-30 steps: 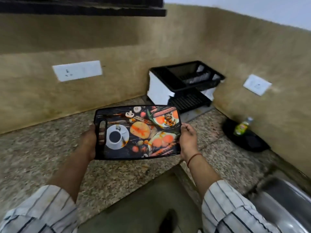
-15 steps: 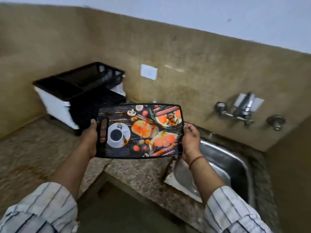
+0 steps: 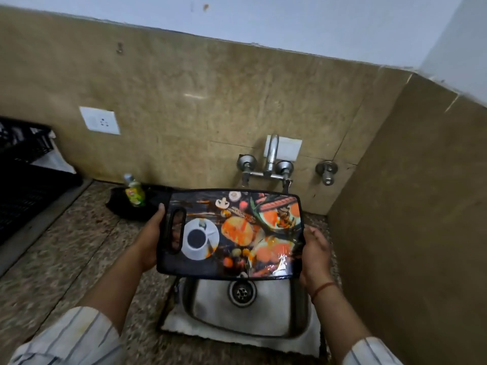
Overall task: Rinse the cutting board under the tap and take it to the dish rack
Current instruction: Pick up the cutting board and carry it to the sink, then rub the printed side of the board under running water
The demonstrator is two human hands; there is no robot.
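Observation:
The cutting board [image 3: 237, 233], black-rimmed with a printed picture of food and a coffee cup, is held nearly flat above the steel sink [image 3: 245, 320]. My left hand [image 3: 151, 238] grips its handle end. My right hand [image 3: 315, 251] holds the opposite short edge. The wall tap [image 3: 271, 156] rises just behind the board's far edge; no water is visible. The black dish rack [image 3: 23, 169] stands at the far left, cut off by the frame.
A small green bottle [image 3: 135, 191] stands on a dark dish [image 3: 123, 206] on the granite counter [image 3: 79, 254], left of the sink. A wall socket [image 3: 100, 123] is above it. A tiled side wall [image 3: 411, 233] closes in on the right.
The view has swung right from the dish rack corner to the sink. The board, held in both hands throughout, now hovers over the basin in front of the tap.

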